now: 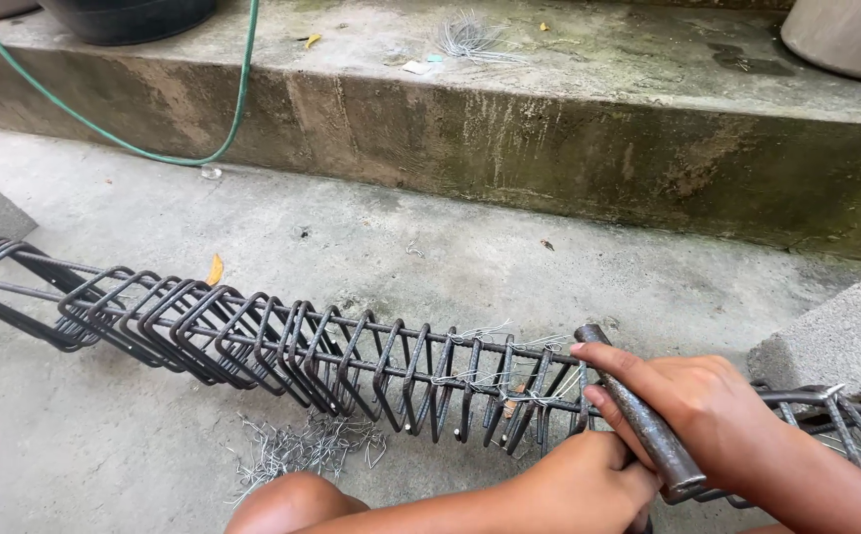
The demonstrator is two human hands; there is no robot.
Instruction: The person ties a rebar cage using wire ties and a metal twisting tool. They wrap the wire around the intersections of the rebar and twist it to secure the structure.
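A long cage of dark steel bars (252, 341) with many square stirrups lies across the concrete floor, thin tie wires (480, 376) twisted on its bars. My right hand (697, 400) grips a thick dark metal rod (648, 425) that angles across the cage's top bar. My left hand (579, 485) is closed just below, against the rod and the cage; what it pinches is hidden. My knee (292, 504) shows at the bottom edge.
A heap of short cut wires (302, 445) lies on the floor in front of the cage. A concrete step (549, 148) runs behind, with a green hose (153, 148), more loose wires (470, 40) and pots. A concrete block (836, 336) supports the cage's right end.
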